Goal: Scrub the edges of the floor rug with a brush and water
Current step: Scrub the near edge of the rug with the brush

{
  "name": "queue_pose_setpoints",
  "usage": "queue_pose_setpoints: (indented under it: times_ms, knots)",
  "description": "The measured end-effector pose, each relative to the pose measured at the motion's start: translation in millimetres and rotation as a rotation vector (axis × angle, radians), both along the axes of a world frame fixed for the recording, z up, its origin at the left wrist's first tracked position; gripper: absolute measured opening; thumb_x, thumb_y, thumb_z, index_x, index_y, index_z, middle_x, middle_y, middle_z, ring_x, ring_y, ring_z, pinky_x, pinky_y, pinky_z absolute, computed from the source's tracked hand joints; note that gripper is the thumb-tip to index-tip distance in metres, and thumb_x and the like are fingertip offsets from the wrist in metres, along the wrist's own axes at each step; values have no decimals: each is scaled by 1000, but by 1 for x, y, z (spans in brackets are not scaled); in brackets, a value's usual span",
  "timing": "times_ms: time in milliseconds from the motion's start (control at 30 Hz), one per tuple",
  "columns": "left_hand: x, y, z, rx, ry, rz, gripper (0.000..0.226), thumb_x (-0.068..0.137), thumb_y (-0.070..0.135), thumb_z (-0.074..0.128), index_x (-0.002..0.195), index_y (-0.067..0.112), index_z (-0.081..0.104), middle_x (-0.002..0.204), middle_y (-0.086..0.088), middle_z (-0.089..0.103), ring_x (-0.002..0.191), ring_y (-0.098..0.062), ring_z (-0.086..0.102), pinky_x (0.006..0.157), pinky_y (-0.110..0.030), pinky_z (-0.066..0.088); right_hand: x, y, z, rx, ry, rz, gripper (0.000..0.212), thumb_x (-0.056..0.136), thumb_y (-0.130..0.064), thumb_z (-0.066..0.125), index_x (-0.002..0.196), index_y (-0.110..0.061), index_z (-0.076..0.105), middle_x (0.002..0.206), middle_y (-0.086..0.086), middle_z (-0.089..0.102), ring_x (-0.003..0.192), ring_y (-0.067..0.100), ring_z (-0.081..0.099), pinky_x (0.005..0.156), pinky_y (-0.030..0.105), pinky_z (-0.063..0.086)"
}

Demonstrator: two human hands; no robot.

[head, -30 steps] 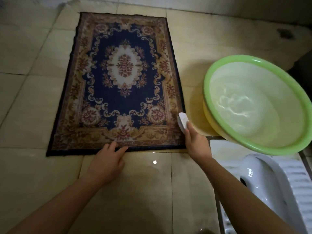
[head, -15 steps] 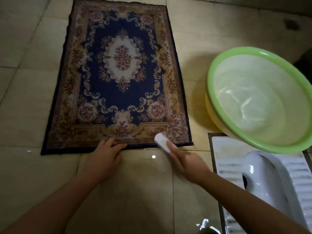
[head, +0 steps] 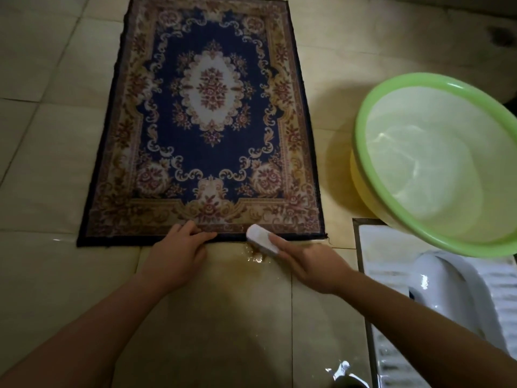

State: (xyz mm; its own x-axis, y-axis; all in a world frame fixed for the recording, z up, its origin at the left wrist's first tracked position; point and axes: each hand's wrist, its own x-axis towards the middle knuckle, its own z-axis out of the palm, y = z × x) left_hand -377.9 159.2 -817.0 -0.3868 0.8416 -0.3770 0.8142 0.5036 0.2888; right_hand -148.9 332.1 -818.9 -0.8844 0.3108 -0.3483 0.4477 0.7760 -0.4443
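Two hands at the rug (head: 212, 107), six o'clock edge.
Your left hand (head: 179, 253) presses it, fingers bent; your right hand (head: 310, 261) grips the brush (head: 261, 240) alongside.

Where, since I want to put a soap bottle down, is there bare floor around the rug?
Bare tiles lie left of the rug, and a narrower strip runs between rug and basin. Crowded: the rug's near edge, where the left hand presses, the right hand holds the brush and a brown puddle spreads; the toilet fills the right corner.
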Motion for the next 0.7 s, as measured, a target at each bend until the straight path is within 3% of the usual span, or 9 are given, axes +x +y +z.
queue_pose_setpoints:
  times_ms: [167, 300, 367, 433, 500, 600, 700]
  knots:
    - [1, -4, -1, 29, -1, 29, 43, 98, 33, 40, 141, 38, 39, 118, 7, 42, 111, -12, 37, 80, -26, 44, -41, 55, -1, 106, -7, -484, 48, 101, -46, 24, 149, -39, 23, 95, 22, 66, 82, 35, 64, 71, 43, 54]
    - [0, -5, -1, 6, 6, -9, 46, 98, 33, 39, 143, 37, 36, 126, 4, 41, 115, -15, 35, 79, -26, 43, -29, 6, -2, 30, -117, -215, 58, 97, -57, 11, 151, -35, 6, 76, 5, 58, 61, 15, 58, 62, 32, 56]
    - [-2, -4, 1, -33, 9, -16, 46, 98, 34, 38, 144, 38, 34, 131, 2, 39, 119, -16, 34, 81, -27, 44, -15, -18, 7, -43, -126, -48, 74, 86, -70, -5, 151, -36, 6, 81, 7, 63, 67, 18, 61, 68, 35, 56]
    - [-3, -1, 5, -79, -9, -33, 47, 98, 34, 38, 144, 38, 33, 137, 2, 36, 126, -18, 31, 89, -30, 44, -13, -16, 14, -43, -132, 16, 65, 90, -63, 1, 150, -39, 10, 94, 11, 65, 81, 22, 64, 76, 36, 53]
    - [-4, 4, 5, -81, -57, -20, 46, 97, 33, 39, 143, 36, 36, 136, 3, 35, 128, -17, 28, 95, -33, 43, -23, 7, 13, -4, -139, -100, 52, 99, -50, 15, 150, -39, 16, 97, 12, 63, 85, 24, 63, 76, 35, 52]
    - [-1, 3, 4, -49, -50, -13, 47, 96, 32, 40, 143, 34, 37, 135, 4, 34, 127, -15, 27, 94, -33, 42, -42, 30, 8, 77, -87, -475, 49, 102, -47, 17, 150, -36, 19, 104, 16, 65, 90, 31, 62, 77, 39, 51]
    - [-5, -4, 4, -77, -85, -48, 51, 96, 31, 39, 146, 32, 31, 141, 2, 30, 130, -17, 24, 99, -33, 38, -52, -7, 5, 63, -186, -356, 50, 103, -44, 16, 151, -33, 6, 96, 15, 65, 81, 27, 64, 75, 41, 55]
